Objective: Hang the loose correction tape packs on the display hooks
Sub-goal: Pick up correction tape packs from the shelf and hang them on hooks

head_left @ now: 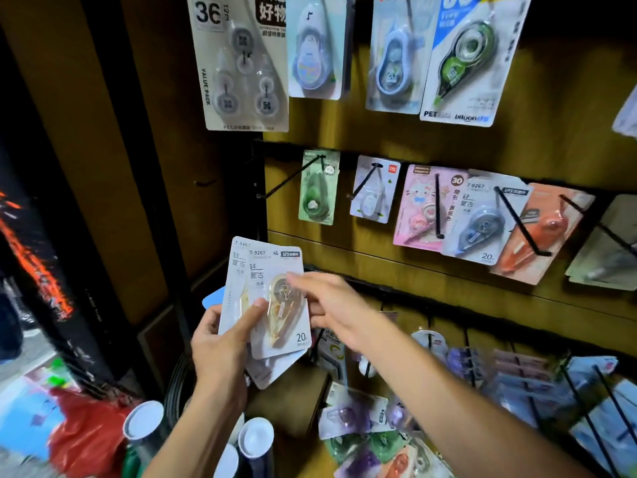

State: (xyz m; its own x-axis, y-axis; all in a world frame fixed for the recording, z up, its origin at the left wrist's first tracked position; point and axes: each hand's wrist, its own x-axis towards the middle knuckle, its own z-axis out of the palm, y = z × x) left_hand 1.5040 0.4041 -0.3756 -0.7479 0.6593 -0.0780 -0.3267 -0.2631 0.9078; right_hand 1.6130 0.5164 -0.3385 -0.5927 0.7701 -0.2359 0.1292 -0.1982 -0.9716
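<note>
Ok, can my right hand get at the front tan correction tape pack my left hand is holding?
Probably yes. The right hand is already at the front tan pack, fingers on its blister, nothing between them. The left hand grips the stack from below, its thumb on the pack's lower left.

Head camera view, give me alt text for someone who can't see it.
A person's left hand holds a small stack of correction tape packs in front of a shop display, while the right hand touches the front pack. Above, more packs hang on black display hooks on a wooden wall.
</note>
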